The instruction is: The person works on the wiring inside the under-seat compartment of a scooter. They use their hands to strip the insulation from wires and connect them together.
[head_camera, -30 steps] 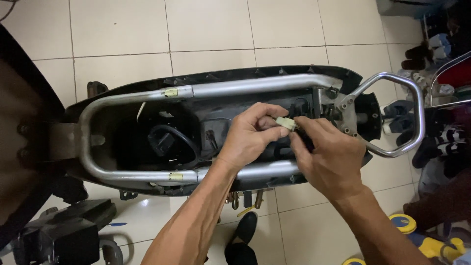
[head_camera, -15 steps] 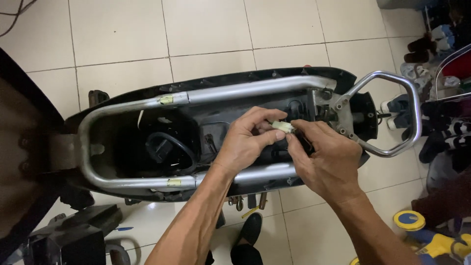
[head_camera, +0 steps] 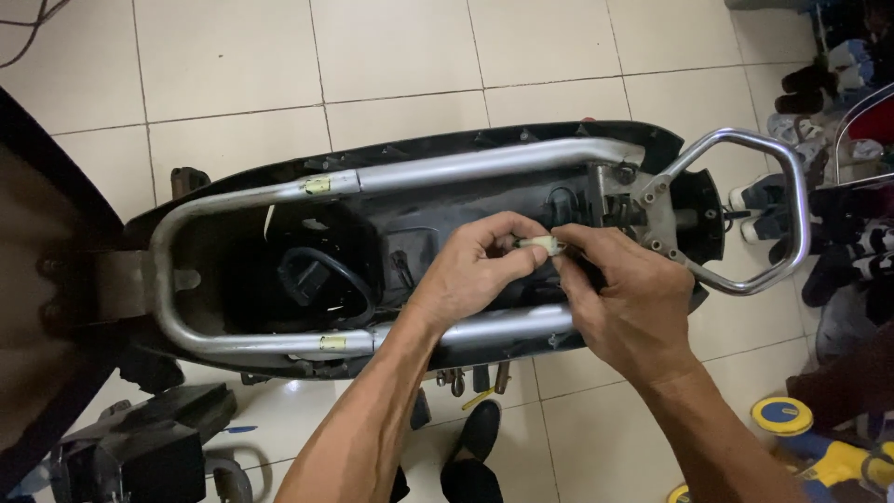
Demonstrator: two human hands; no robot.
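I look down at a stripped scooter rear: a silver tube frame (head_camera: 466, 168) runs around a black inner tub (head_camera: 317, 270). A silver grab rail (head_camera: 745, 214) is bolted at the right end. My left hand (head_camera: 475, 270) and my right hand (head_camera: 624, 298) meet over the middle of the tub. Both pinch a small pale plastic connector (head_camera: 542, 245) between thumb and fingers. Dark wires lead from it and are mostly hidden under my right hand.
The scooter stands on pale floor tiles (head_camera: 400, 56). A black part (head_camera: 140, 447) lies at the lower left. Tools (head_camera: 470, 377) poke out under the frame. Shoes (head_camera: 838, 233) crowd the right edge. A yellow and blue object (head_camera: 792, 419) sits at the lower right.
Both hands have stayed on the connector with small finger shifts. The view has drifted slightly, with the frame sitting a little lower in it.
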